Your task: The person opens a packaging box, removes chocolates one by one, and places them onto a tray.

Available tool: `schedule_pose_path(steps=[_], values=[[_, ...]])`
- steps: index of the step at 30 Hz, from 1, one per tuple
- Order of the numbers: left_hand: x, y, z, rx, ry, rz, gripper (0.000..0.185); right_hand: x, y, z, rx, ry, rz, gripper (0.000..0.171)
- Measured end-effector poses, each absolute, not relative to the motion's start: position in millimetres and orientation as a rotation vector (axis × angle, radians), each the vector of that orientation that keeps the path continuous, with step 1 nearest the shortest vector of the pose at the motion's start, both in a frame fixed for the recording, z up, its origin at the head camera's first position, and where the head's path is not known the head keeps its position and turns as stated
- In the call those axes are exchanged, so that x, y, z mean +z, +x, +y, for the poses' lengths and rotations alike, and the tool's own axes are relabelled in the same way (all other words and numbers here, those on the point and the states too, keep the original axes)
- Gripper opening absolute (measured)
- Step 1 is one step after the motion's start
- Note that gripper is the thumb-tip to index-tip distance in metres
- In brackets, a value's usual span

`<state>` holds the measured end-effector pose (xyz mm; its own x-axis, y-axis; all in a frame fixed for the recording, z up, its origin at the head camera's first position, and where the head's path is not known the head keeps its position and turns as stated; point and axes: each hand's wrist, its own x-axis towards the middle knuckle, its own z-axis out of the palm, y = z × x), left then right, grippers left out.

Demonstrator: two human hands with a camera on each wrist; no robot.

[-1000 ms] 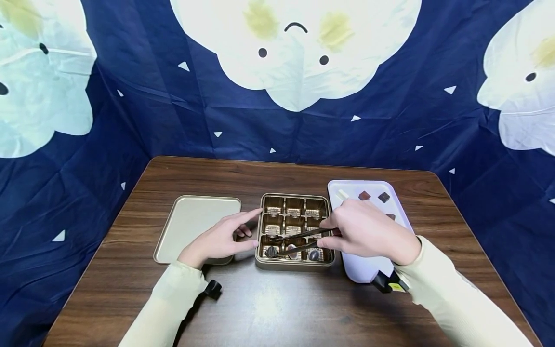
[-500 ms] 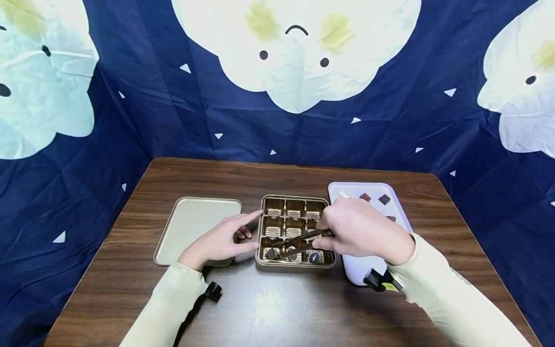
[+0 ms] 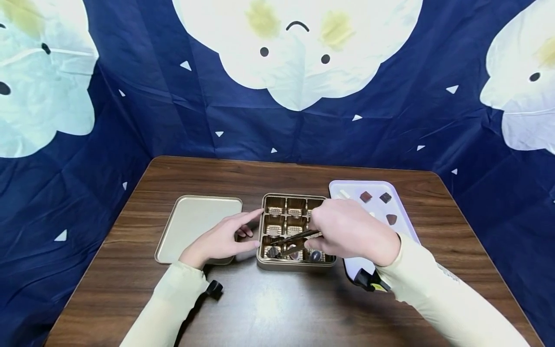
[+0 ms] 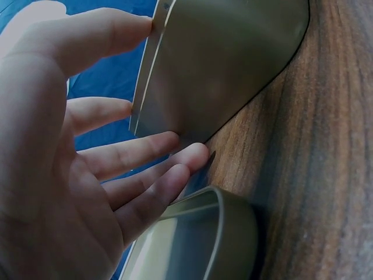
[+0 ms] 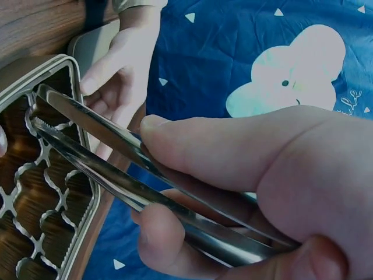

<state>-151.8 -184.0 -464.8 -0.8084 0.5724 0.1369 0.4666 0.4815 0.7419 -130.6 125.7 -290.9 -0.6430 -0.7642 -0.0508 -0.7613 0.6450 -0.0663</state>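
Note:
My right hand (image 3: 347, 229) grips a pair of metal tongs (image 5: 102, 125) over a gold tin (image 3: 295, 266) with a compartmented insert. The tongs' tips stand apart at the front left compartment, beside a dark ridged chocolate (image 3: 272, 252). Along the same front row sit a round brown-and-pale chocolate (image 3: 294, 254), partly behind the tongs, and a dark oval one (image 3: 316, 256). With fingers extended, my left hand (image 3: 220, 240) touches the tin's left side by thumb and forefinger. Its other fingers hang loosely between the tin and a flat gold lid (image 3: 197, 221).
Right of the tin lies a pale lilac tray (image 3: 353, 262), partly under my right forearm. It bears several chocolates, among them a reddish-brown square (image 3: 366, 196), a dark square (image 3: 385, 197) and a brown piece (image 3: 391, 220). A blue curtain (image 3: 243, 120) hangs behind the wooden table (image 3: 269, 308).
My right hand has slid left over the tin, uncovering more of the tray. The tongs' tips stay around the front left compartment. My left hand keeps its place on the tin.

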Motion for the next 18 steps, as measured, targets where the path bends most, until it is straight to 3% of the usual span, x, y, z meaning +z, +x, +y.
schedule_pose_path(steps=[18], values=[[-466,-153,-185,1.203,0.900,2.617,0.089,-301,-133,134,-0.193,-1.317,2.794,0.051]])
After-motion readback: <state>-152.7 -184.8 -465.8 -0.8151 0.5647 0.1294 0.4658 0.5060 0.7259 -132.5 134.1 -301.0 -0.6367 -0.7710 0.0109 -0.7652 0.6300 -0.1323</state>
